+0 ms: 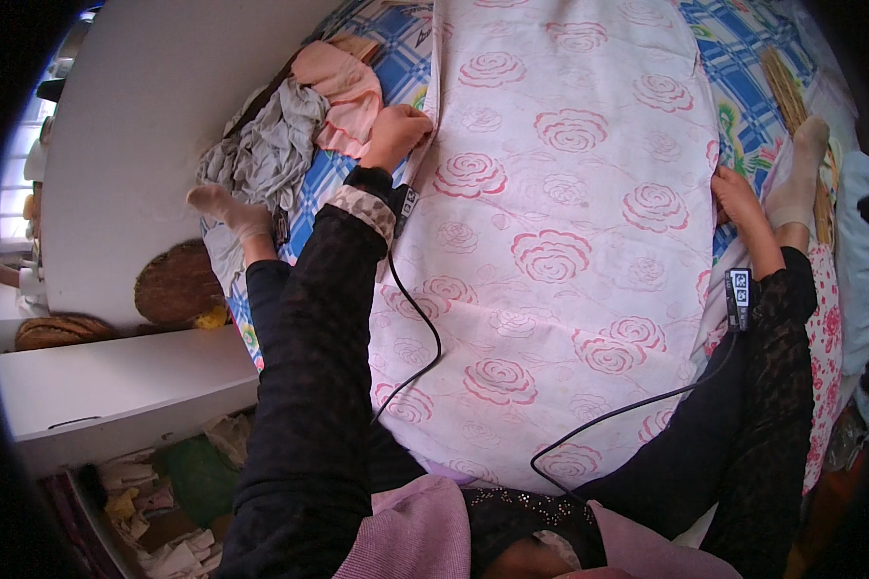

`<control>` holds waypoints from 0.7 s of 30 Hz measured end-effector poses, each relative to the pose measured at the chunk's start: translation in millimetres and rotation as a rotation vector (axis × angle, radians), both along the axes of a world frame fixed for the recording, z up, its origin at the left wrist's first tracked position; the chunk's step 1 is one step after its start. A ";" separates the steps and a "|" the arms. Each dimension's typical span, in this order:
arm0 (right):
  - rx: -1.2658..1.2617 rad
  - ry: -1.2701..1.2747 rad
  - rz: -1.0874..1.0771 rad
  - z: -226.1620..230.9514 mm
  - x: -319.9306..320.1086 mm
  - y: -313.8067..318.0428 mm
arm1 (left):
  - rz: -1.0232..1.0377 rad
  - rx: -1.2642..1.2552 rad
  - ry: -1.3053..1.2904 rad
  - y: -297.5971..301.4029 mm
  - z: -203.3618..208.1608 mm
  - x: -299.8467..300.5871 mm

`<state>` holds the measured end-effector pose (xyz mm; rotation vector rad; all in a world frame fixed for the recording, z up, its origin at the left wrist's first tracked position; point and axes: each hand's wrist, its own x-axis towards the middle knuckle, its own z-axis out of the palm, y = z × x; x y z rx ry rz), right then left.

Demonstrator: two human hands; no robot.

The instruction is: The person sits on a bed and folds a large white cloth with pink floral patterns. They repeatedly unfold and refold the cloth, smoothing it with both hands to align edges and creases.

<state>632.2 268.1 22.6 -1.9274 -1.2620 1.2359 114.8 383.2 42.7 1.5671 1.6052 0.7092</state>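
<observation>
A white cloth [550,193] printed with pink and red roses lies stretched out in front of me and reaches over my lap. At its left edge, my left hand [396,135] is closed in a pinch on the fabric. My right hand [742,207] is at the opposite edge, its fingers bent round the border and partly hidden by it. Both wrists carry small dark devices with cables, the left device [406,205] beside a leopard-print cuff. The cloth looks mostly flat, with soft creases near my lap.
A blue checked bedcover [381,48] shows beneath the cloth. Grey crumpled fabric [266,145] and a peach cloth [343,92] lie left of my left hand. A straw brush [784,92] lies far right. An open drawer [179,482] with assorted items stands lower left.
</observation>
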 end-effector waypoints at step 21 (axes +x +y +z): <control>-0.033 -0.018 0.033 3.7 0.6 0.0 | -0.008 0.170 0.409 14.2 14.4 -30.5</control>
